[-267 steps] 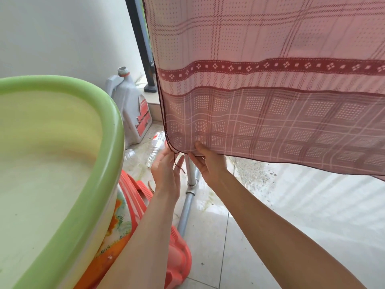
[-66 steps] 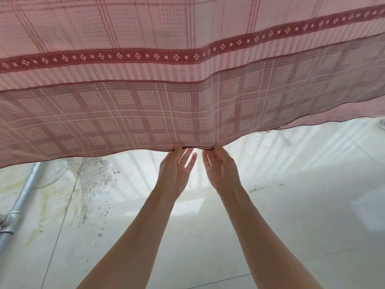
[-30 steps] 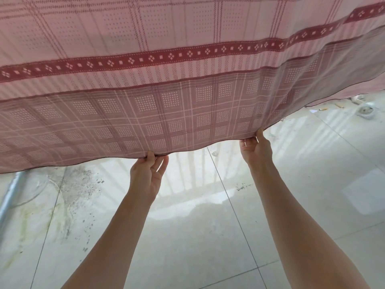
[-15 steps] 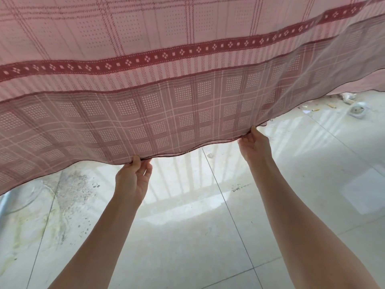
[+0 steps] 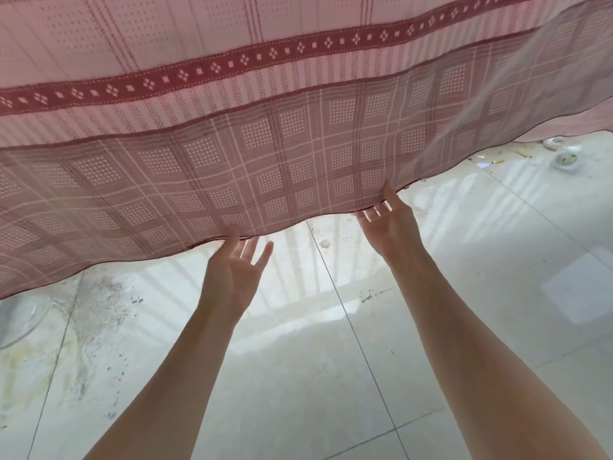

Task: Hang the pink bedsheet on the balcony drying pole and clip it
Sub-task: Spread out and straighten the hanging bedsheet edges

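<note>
The pink bedsheet [image 5: 298, 154], checked with a dark red diamond band, hangs across the whole upper view, its lower hem waving above the floor. My left hand [image 5: 234, 273] is just under the hem, palm up and fingers spread, with only the thumb tip touching the cloth. Further right, my right hand [image 5: 389, 224] is also spread; its thumb lies against the front of the hem and its fingertips are partly hidden behind it. Neither hand pinches the cloth. The drying pole and clips are out of view.
Glossy white floor tiles [image 5: 331, 360] lie below, with dirty stains [image 5: 99, 300] at the left. Small litter and a white round object [image 5: 565, 159] sit on the floor at the far right, beyond the sheet's hem.
Both hands have let go of the hem and spread their fingers. The left hand has shifted right, closer to the right hand, and the hem has dropped slightly and waves.
</note>
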The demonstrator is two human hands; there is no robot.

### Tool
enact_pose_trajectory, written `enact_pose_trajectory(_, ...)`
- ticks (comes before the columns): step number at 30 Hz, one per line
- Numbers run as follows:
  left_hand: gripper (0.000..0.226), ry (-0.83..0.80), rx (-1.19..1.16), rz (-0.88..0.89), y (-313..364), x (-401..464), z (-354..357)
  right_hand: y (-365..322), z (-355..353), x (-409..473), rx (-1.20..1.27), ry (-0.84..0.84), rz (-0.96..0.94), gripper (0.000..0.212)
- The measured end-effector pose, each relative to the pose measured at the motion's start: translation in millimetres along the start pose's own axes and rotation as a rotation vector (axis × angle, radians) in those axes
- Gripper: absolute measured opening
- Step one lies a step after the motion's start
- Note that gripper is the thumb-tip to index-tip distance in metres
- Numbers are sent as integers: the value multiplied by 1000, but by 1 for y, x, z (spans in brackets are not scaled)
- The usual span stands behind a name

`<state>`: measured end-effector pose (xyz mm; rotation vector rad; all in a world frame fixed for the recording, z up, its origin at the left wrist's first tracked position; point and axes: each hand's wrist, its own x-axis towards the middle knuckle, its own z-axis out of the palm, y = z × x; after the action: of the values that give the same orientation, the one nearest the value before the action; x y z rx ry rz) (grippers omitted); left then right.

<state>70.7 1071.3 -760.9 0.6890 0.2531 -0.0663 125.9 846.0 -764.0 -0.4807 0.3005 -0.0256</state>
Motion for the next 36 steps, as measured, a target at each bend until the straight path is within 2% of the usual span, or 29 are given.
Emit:
enact_pose_trajectory(4,8,-27,149,-18,-27,17,20,-3,-9,5,-18,-14,-17,12)
enact_pose_trajectory(10,11,130,94,28,-39,30,18,-4,-21,6,-8,-52,-35,12)
enact_pose_trajectory(17,11,229,24,-105,-21,15,32,11,-7,-17,126,95,-35,17)
enact_pose_trajectory(24,24,127,47,-102,-22,25,26,11,-4,-17,129,125,-101,18)
enact_pose_trajectory(27,35,97,157,-61,-26,28,21,13,3,-15,143,133,-120,21)
enact_pose_trajectory(32,27,137,333,18,-28,27,15,10,6,-17,98,255,-149,16)
enact_pose_trajectory(36,25,143,222,-56,-31,13,21,2,5,-29,52,296,-127,16)
